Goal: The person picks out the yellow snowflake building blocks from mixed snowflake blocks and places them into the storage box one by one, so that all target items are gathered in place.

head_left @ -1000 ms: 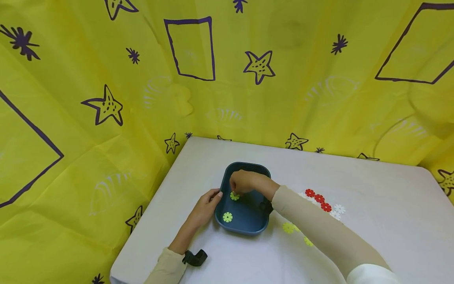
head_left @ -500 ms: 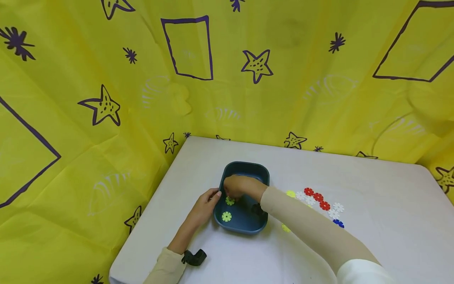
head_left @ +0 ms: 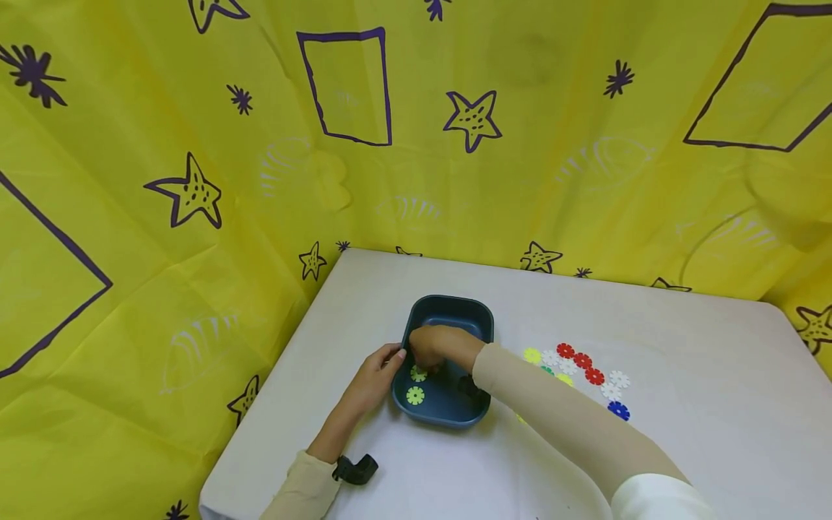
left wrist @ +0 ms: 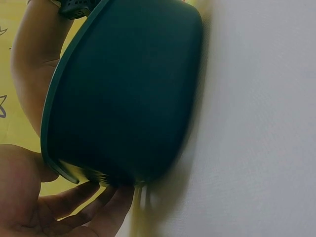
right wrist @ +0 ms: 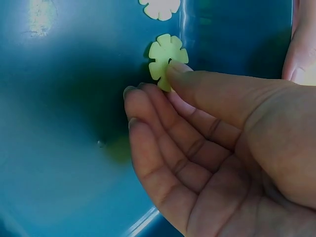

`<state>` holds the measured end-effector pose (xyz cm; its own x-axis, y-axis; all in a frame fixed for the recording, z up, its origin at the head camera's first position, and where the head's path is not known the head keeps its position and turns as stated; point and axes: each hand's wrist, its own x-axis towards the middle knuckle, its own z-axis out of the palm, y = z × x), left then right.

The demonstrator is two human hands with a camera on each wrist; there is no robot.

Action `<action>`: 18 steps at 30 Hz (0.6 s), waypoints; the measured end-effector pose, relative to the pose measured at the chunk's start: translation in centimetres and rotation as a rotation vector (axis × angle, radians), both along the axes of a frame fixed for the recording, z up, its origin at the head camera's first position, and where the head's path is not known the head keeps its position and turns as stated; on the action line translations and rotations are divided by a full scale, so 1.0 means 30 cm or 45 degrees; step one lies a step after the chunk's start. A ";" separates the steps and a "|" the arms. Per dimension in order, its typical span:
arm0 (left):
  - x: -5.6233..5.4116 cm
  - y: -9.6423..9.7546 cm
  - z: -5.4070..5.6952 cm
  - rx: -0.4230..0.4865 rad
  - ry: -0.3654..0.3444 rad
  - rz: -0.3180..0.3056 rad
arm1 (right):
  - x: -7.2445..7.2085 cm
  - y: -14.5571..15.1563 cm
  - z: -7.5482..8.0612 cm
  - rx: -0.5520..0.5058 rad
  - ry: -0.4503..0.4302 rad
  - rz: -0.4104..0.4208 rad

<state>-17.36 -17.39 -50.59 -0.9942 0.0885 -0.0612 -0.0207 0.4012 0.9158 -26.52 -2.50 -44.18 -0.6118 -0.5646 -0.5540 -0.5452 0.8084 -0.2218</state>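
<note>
A dark blue-green plastic tub (head_left: 448,408) sits on the white-covered table. My left hand (head_left: 372,381) grips its left rim, thumb on top and fingers against the outside wall (left wrist: 123,94), as the left wrist view shows. Inside the tub, my right hand (head_left: 434,347) pinches a yellow flower-shaped notched disc (right wrist: 164,52) between thumb and index finger, low over the floor. A second disc of the same kind (head_left: 414,395) lies on the floor close by, nearer the front left corner.
Right of the tub lie several loose discs: red (head_left: 583,360), white (head_left: 620,379), yellow (head_left: 532,355) and blue (head_left: 619,410). The right sleeve (head_left: 559,408) covers part of that group. Yellow patterned cloth (head_left: 416,173) hangs behind and left of the table.
My right hand has moved left and toward me inside the tub, bringing the pinched disc closer to the one lying there. The left hand keeps its grip on the rim.
</note>
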 end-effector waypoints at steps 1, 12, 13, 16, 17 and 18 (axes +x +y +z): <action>-0.001 0.001 0.000 0.000 0.002 0.001 | 0.000 -0.002 -0.001 0.003 -0.002 -0.002; -0.007 0.000 -0.001 0.007 0.015 -0.002 | 0.006 0.001 -0.005 -0.061 -0.018 -0.040; -0.008 0.000 -0.002 0.005 0.019 -0.001 | 0.007 0.003 -0.005 -0.071 -0.021 -0.042; -0.007 0.000 -0.005 0.001 0.019 0.002 | 0.010 0.007 -0.003 -0.074 -0.014 -0.035; -0.006 0.000 -0.005 -0.001 0.020 0.002 | 0.011 0.007 -0.002 -0.072 -0.005 -0.030; -0.005 -0.001 -0.005 -0.002 0.020 0.001 | 0.012 0.008 -0.002 -0.069 -0.001 -0.023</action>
<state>-17.52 -17.41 -50.74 -0.9951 0.0875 -0.0457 -0.0067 0.4024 0.9155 -26.18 -2.26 -44.23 -0.6216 -0.5828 -0.5234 -0.5303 0.8048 -0.2664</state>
